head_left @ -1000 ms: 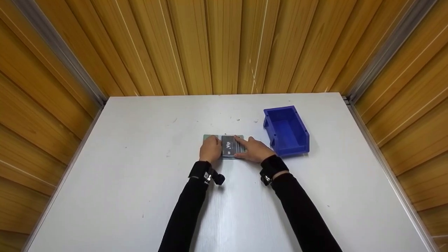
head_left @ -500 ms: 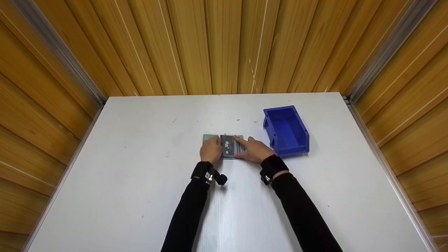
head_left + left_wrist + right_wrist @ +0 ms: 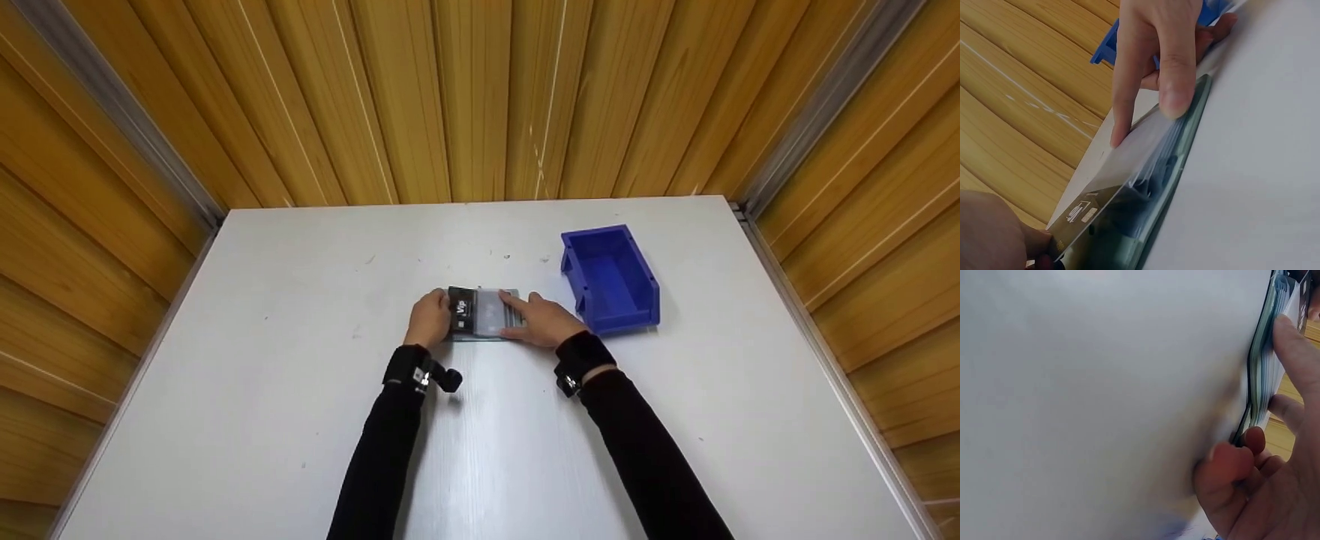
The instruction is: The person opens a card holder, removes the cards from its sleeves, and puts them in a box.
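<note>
A small card holder (image 3: 490, 313) lies open on the white table, with a green cover and a stack of clear sleeves. My left hand (image 3: 430, 319) pinches the left end of a dark card (image 3: 462, 311) printed "Vip". The left wrist view shows this card (image 3: 1081, 216) sticking partly out of the top sleeve, its outer end lifted above the cover. My right hand (image 3: 553, 322) presses on the sleeves from the right, thumb and index finger spread toward opposite edges. Its other fingers bend beside the holder in the right wrist view.
A blue plastic bin (image 3: 611, 281) stands just beyond my right hand, at the back right of the table (image 3: 262, 420). Wood-patterned panels (image 3: 480, 97) rise behind the table and on both sides. Each wrist wears a black strap with a camera.
My left hand has moved left, drawing the dark card partly out so the clear sleeve shows. The right hand has stayed in place on the holder.
</note>
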A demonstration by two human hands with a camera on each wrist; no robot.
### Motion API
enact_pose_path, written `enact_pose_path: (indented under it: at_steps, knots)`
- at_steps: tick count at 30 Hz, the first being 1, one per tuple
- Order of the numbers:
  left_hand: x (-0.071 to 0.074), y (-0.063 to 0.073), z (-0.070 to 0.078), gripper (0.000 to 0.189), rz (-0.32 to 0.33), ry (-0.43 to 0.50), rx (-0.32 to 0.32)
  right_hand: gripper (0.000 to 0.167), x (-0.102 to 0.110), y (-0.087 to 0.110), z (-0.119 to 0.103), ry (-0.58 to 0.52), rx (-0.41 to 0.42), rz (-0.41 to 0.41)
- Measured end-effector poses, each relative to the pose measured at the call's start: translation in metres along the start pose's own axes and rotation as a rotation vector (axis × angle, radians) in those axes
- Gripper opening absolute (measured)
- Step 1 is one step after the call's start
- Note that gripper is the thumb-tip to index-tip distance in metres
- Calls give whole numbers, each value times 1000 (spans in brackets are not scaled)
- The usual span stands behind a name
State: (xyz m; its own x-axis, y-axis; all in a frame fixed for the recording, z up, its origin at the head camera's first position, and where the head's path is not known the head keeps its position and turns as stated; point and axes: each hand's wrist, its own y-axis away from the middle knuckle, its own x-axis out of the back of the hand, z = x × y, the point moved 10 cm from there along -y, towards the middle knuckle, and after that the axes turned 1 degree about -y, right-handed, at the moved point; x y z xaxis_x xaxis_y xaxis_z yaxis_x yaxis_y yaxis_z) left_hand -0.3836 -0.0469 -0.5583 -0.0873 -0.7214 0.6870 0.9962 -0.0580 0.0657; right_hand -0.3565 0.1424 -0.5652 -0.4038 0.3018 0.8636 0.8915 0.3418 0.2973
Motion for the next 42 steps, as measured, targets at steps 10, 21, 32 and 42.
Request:
enact_pose_path:
  at_steps: [10,21,32,42]
  knots:
    - [16,0,-18,24,13,53,14,81,1,1,5,-20,-17,-26]
    - [22,1,-10,24,1,91,47,82,1,-1,5,-24,-25,-22]
    - [36,5,17,24,25,234,85,82,2,0,4,-12,-4,-17]
    - [36,7,21,25,36,260,53,79,3,4,0,-57,-26,-53]
